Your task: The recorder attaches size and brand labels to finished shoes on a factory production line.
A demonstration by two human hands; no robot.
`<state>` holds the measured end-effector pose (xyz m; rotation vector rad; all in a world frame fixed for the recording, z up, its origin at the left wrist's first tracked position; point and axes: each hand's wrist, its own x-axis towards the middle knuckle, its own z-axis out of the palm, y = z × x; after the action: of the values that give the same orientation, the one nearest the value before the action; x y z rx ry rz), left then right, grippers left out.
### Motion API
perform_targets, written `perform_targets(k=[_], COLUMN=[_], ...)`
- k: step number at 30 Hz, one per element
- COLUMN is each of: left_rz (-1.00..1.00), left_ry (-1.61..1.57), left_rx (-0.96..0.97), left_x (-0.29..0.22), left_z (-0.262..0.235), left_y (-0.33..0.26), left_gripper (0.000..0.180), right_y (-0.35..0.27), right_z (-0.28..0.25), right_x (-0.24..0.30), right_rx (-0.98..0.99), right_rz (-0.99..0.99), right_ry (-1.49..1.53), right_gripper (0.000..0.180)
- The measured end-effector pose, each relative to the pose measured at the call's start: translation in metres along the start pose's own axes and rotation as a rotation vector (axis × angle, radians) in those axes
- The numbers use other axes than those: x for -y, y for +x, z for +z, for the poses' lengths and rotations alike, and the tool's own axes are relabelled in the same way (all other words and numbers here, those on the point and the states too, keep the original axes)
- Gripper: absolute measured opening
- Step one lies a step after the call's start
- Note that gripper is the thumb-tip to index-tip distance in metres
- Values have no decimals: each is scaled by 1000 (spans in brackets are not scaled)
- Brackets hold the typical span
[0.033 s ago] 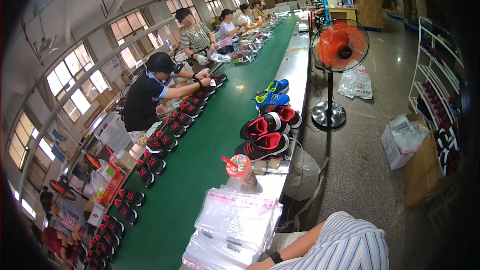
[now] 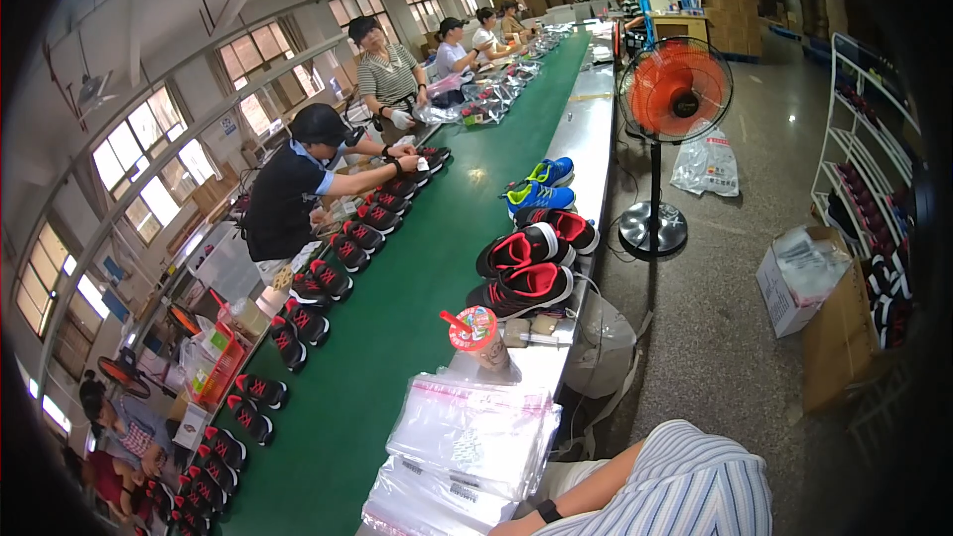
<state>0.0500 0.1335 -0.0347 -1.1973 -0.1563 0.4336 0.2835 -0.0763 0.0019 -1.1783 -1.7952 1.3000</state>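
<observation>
Neither of my hands shows in the head view. A forearm in a blue-and-white striped sleeve with a black wristband comes in at the bottom edge; its hand is cut off below the picture. Just left of it lies a stack of clear plastic bags on the metal ledge beside the green conveyor belt. Behind the bags stands a drink cup with a red lid and straw. Further along the ledge sit two pairs of black-and-red sneakers and a blue pair.
Across the belt, a person in a black cap handles a row of black-and-red sneakers; more workers sit further back. An orange standing fan, an open cardboard box and a shoe rack stand on the floor to the right.
</observation>
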Motion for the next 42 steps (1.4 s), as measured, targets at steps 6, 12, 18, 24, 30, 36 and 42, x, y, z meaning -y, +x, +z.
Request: perform_targets(k=[6, 12, 18, 24, 30, 36, 42], left_rz=[-40, 580, 1070, 1360, 1308, 1305, 1246], left_ry=[-318, 1473, 2359, 3141, 2965, 2783, 2803], left_rx=[-165, 109, 204, 524, 399, 310, 272], left_x=[6, 60, 9, 15, 36, 54, 28], left_z=[13, -15, -8, -4, -9, -16, -10], left_y=[3, 11, 12, 12, 12, 17, 17], left_gripper=[18, 26, 16, 9, 11, 12, 16], right_y=[9, -1, -4, -1, -5, -7, -16], right_z=[1, -4, -9, -13, -19, -26, -26], right_x=[-2, 1, 4, 7, 11, 11, 10], right_rx=[-8, -38, -69, -105, -138, -169, -202], right_rz=[-4, -39, -70, -101, -132, -163, -191], right_ry=[2, -32, -61, -87, -117, -151, -192], right_gripper=[29, 29, 28, 28, 28, 27, 27])
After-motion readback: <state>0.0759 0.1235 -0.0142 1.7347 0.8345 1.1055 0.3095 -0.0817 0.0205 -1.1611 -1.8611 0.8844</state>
